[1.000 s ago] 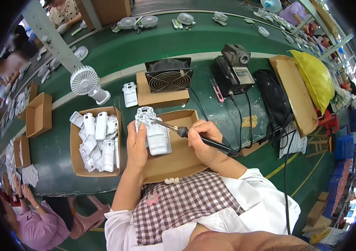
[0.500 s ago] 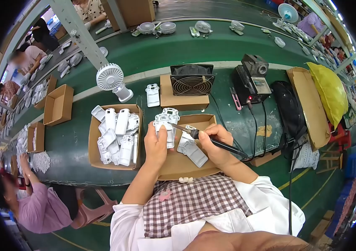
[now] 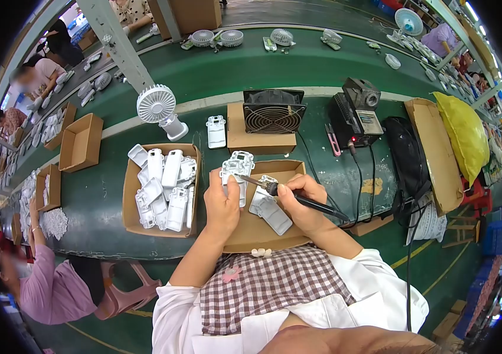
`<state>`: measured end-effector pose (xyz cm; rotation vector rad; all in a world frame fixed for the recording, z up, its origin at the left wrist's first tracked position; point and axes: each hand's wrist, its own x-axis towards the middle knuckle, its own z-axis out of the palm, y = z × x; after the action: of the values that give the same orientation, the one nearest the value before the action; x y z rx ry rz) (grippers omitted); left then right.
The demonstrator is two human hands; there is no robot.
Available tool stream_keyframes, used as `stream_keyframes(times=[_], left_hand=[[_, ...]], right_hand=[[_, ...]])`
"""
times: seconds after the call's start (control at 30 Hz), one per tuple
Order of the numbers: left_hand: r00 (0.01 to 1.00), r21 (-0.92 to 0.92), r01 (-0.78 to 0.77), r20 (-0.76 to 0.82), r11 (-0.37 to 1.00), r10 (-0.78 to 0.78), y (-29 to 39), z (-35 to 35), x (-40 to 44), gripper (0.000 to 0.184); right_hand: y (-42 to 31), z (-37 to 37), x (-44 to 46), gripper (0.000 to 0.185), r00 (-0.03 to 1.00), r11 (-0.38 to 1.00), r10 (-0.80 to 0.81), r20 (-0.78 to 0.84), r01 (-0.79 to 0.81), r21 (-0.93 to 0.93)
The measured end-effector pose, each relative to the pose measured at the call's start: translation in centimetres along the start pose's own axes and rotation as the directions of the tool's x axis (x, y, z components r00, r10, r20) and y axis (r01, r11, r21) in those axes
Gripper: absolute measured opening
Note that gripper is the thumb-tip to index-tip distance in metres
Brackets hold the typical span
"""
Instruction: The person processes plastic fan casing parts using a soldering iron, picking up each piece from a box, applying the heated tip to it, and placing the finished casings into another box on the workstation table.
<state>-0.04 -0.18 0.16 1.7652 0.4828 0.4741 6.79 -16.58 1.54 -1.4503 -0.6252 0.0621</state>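
Note:
My left hand [image 3: 222, 203] is closed on a white plastic housing [image 3: 238, 165], holding it up over an open cardboard tray [image 3: 251, 239]. In my right hand [image 3: 304, 203] is a soldering iron [image 3: 316, 205], gripped like a pen. Its metal tip points left and meets the housing near my left thumb; whether it touches cannot be made out. Below and between my hands, more white housings [image 3: 271, 213] lie in the tray. To the left stands a cardboard box [image 3: 159, 232] full of white housings [image 3: 174, 168].
Behind the tray, a square black fan [image 3: 273, 112] rests on a cardboard box [image 3: 257, 140], beside a white housing [image 3: 216, 131]. A small white fan [image 3: 157, 106] stands at left. The soldering station [image 3: 354, 115] and pink tweezers [image 3: 333, 140] are at right. A co-worker [image 3: 56, 283] sits at left.
My left hand and the housing have shifted slightly, with the housing tilting a little. The soldering iron has barely moved. At left, the co-worker's arm has moved up.

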Motion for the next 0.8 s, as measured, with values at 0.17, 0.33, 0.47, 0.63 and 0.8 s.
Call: stream_keyframes(times=[0.17,0.33,0.47,0.63,0.8], left_hand=[[0.999,-0.005,-0.04,-0.011,0.999,0.04,-0.5,0.1,0.1,0.018],[1.0,-0.03,0.005,0.011,1.0,-0.005,0.5,0.0,0.0,0.019],[0.999,0.016,0.025,0.034,1.0,-0.026,0.7,0.0,-0.2,0.023],[0.999,0.096,-0.036,0.034,0.995,0.033,-0.5,0.0,0.0,0.027],[0.999,0.094,-0.027,0.035,0.995,0.024,-0.5,0.0,-0.1,0.026]], right_hand=[[0.1,0.0,0.0,0.013,1.0,1.0,-0.007,-0.005,0.007,-0.002],[0.1,-0.1,0.0,0.013,1.0,1.0,-0.013,0.006,0.013,-0.017],[0.3,0.0,-0.2,0.012,1.0,0.997,0.009,-0.025,-0.007,0.076],[0.2,0.0,-0.2,0.011,0.998,0.993,0.055,-0.01,-0.053,0.101],[0.5,0.0,-0.2,0.012,1.0,0.998,0.017,-0.01,-0.016,0.054]])
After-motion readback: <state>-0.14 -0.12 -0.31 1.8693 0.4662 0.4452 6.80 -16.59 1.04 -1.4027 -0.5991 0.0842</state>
